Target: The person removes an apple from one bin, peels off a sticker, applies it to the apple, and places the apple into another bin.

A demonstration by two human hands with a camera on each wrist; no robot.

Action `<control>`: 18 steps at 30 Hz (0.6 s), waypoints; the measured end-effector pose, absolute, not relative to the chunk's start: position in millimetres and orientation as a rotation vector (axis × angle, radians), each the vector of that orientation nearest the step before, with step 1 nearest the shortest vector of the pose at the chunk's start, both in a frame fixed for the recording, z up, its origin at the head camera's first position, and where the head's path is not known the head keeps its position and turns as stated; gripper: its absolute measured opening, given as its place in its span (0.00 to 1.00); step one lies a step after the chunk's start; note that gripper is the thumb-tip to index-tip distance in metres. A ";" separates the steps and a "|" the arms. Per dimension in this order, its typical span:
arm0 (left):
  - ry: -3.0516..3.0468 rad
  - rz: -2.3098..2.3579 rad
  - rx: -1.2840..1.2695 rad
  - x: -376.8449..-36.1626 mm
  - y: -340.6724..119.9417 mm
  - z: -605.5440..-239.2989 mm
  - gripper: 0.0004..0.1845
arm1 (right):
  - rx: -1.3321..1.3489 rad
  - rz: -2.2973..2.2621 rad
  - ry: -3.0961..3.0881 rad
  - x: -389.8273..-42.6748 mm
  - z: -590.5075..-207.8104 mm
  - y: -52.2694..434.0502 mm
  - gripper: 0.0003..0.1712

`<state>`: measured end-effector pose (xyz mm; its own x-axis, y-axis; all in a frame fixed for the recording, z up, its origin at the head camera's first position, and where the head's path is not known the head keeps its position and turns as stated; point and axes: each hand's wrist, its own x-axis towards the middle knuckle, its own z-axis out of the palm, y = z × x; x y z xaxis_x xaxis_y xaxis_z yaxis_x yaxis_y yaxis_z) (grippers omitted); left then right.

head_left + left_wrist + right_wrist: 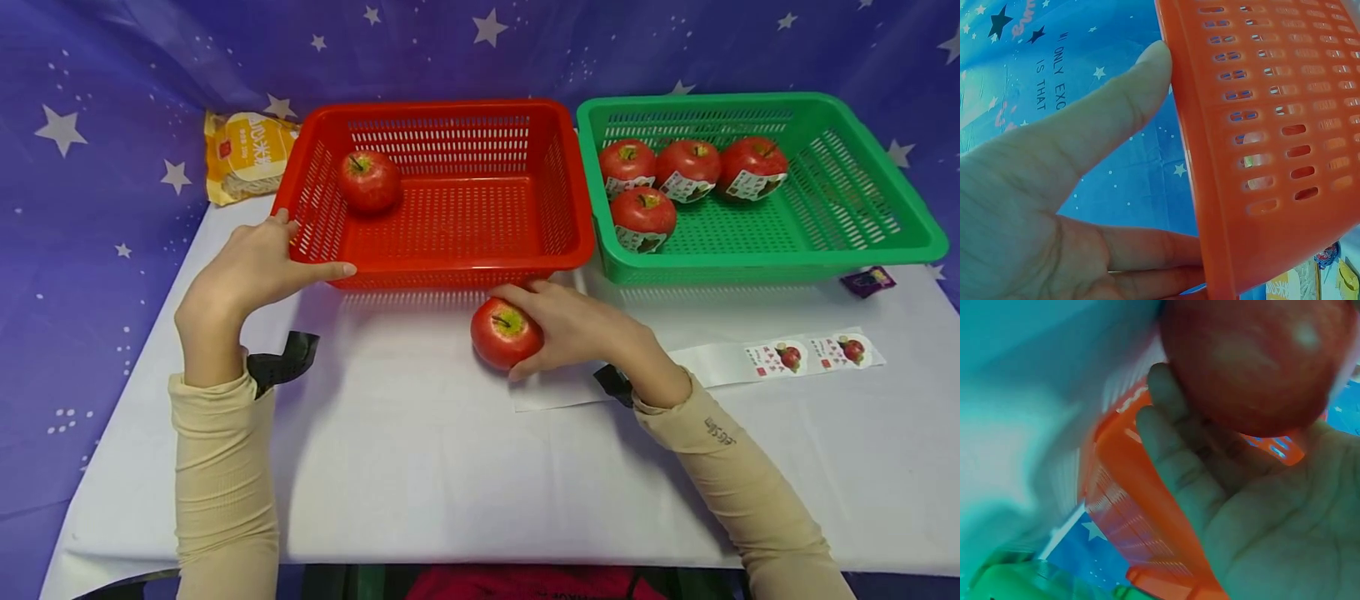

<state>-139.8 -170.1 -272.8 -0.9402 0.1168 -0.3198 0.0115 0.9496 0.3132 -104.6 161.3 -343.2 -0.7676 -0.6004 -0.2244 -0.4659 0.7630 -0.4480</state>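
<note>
My right hand [573, 325] holds a red apple [498, 340] just in front of the red basket, fingers behind it and thumb at its near side. In the right wrist view the apple [1254, 362] shows no label on its visible side. My left hand [247, 265] rests on the front left corner of the red basket [450, 271], thumb stretched along the front rim. The left wrist view shows the thumb and fingers spread wide against that rim. One apple [369, 182] lies in the basket's left part.
A green basket [772, 260] on the right contains several apples with labels [688, 187]. A strip of apple stickers [780, 358] lies partly under my right wrist. A yellow packet [247, 157] stands back left, and a small purple wrapper [867, 282] lies right.
</note>
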 end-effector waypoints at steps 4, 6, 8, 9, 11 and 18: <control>2.758 0.446 0.094 -140.4 -168.8 -273.0 0.64 | -0.814 -0.535 2.585 -103.4 -347.3 161.5 0.60; 2.753 0.450 0.097 -140.9 -168.5 -273.3 0.64 | -0.804 -0.550 2.570 -102.6 -348.5 162.9 0.61; 2.745 0.449 0.110 -141.4 -168.9 -273.4 0.62 | -0.796 -0.567 2.558 -101.2 -348.2 167.5 0.62; 2.746 0.446 0.119 -141.6 -169.1 -273.5 0.61 | -0.793 -0.577 2.554 -100.3 -347.6 171.2 0.63; 2.756 0.443 0.147 -141.5 -169.2 -273.8 0.58 | -0.803 -0.587 2.563 -97.4 -345.6 182.6 0.62; 2.989 0.588 0.468 -125.4 -138.6 -269.0 0.46 | -0.703 -0.490 2.644 -76.4 -344.8 243.4 0.45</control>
<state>-125.4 -138.6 -269.0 -0.9522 0.3054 0.0004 0.2828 0.8813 0.3787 -76.4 243.4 -344.8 -0.8111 -0.5284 -0.2508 -0.4033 0.8158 -0.4144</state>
